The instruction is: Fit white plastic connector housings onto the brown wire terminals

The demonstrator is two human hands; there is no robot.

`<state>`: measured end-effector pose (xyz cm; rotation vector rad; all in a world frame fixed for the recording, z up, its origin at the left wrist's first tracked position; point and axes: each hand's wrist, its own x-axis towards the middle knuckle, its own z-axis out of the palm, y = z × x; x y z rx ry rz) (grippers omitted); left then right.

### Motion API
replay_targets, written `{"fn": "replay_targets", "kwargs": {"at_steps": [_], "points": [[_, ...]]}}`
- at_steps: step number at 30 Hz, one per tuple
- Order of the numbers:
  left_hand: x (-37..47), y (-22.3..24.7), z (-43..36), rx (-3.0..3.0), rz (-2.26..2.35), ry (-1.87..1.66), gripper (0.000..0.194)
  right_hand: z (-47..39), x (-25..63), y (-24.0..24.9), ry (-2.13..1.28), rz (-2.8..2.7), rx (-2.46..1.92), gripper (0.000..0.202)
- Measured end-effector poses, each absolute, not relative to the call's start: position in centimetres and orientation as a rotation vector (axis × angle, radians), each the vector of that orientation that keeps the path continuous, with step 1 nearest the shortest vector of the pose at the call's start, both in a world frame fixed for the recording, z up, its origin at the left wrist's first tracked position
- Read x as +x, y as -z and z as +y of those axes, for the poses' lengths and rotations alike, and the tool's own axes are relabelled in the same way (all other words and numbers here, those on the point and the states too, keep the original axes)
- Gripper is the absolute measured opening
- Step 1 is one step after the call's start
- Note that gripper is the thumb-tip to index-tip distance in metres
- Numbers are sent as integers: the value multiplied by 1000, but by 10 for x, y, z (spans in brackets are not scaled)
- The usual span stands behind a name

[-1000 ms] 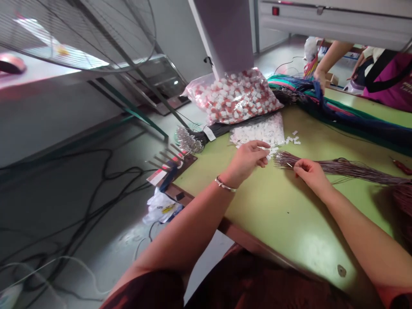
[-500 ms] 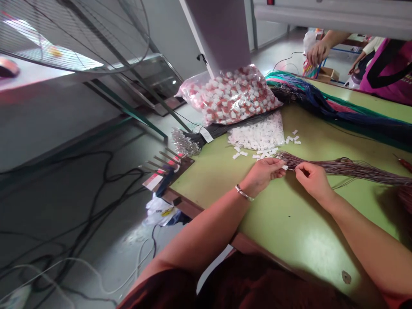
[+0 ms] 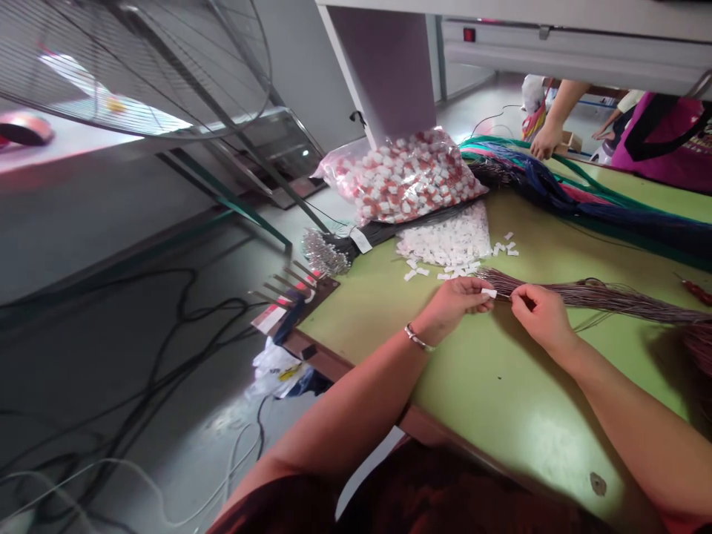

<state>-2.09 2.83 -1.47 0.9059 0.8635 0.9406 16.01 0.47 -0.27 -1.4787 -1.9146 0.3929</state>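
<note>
Between the fingertips of my left hand (image 3: 457, 302) is a small white plastic connector housing (image 3: 489, 294), its right end facing my other hand. My right hand (image 3: 542, 315) is closed in a pinch on the end of a thin wire (image 3: 505, 298), close to the housing. Whether the wire tip sits inside the housing is too small to tell. Just behind both hands lies a bundle of brown wires (image 3: 606, 298), running off to the right. Loose white housings spill from a clear bag of white housings (image 3: 445, 236) beyond my left hand.
A large bag of red-and-white parts (image 3: 409, 178) rests behind, above black wires (image 3: 383, 233). Blue and green wires (image 3: 589, 193) cross the green table (image 3: 489, 415). Metal prongs (image 3: 286, 285) stick out at the left corner. A co-worker's hand (image 3: 548, 139) touches the far wires.
The white housing shows more fully at my left fingertips now. My hands stay nearly in place. Across the table, the co-worker's hand has come down onto the wires. The view has shifted slightly.
</note>
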Motion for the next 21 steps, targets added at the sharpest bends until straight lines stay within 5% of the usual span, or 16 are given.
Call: {"fn": "replay_targets", "kwargs": {"at_steps": [12, 21], "points": [[-17, 10, 25, 1092, 992, -856, 13, 1, 157, 1, -116, -2157, -1518, 16], [-12, 15, 20, 1074, 971, -872, 12, 4, 159, 6, -498, -2036, -1542, 18]]}}
